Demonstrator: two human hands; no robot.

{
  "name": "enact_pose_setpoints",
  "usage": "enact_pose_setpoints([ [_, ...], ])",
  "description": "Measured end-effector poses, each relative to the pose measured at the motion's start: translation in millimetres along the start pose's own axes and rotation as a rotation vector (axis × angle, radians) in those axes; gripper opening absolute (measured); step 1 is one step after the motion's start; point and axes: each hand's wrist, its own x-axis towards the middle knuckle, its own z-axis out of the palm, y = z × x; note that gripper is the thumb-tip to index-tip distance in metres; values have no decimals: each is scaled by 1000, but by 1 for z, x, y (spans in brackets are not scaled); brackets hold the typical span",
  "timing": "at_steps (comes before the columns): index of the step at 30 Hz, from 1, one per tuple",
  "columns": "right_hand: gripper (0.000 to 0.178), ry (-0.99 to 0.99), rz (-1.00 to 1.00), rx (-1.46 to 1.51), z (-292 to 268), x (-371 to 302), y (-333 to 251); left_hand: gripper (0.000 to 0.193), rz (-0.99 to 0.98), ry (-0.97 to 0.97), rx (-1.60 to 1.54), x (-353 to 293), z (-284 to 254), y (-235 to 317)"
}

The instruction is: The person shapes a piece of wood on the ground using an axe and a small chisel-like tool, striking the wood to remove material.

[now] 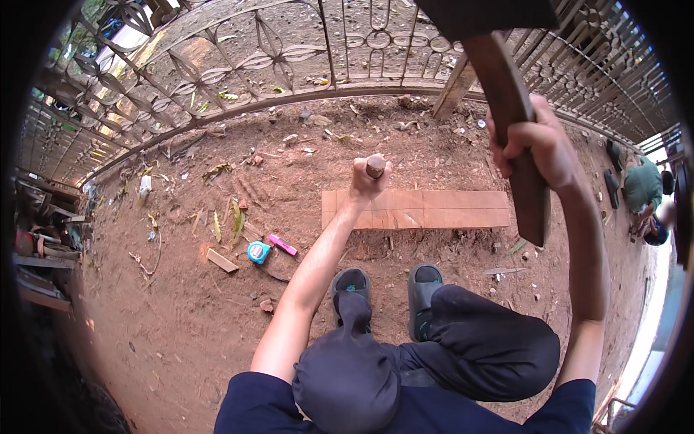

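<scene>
A wooden plank (452, 208) with pencil lines across it lies on the dirt in front of my feet. My left hand (367, 182) is closed around an upright tool, likely a chisel; only its round brown handle end (375, 166) shows, and its lower part is hidden beneath the fist. That fist is over the plank's left part. Raised at the right, my right hand (538, 141) grips the flat wooden handle of a mallet (506, 79). The mallet's large dark head is at the top edge, partly cut off by the frame.
Left of my feet lie a blue tape measure (258, 252), a pink marker-like item (283, 244) and a small wood offcut (222, 260). Metal fencing (238, 61) curves along the far side. At the far right a person (643, 189) in green is low to the ground.
</scene>
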Motion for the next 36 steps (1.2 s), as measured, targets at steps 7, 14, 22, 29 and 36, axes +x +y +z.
enact_pose_setpoints([
  [7,11,2,-164,135,44,16,14,28,-62,0,-35,-2,2,-7],
  [14,19,-286,440,-199,58,9,112,25,76,39,-23,8,22,-9],
  [22,11,-77,-137,167,36,0,-20,25,-28,-18,-17,0,4,-2],
  [29,6,-250,506,-330,84,2,114,18,270,20,79,4,11,-13],
  [36,13,-131,328,-96,64,-36,166,28,-35,10,-21,-3,-2,-4],
])
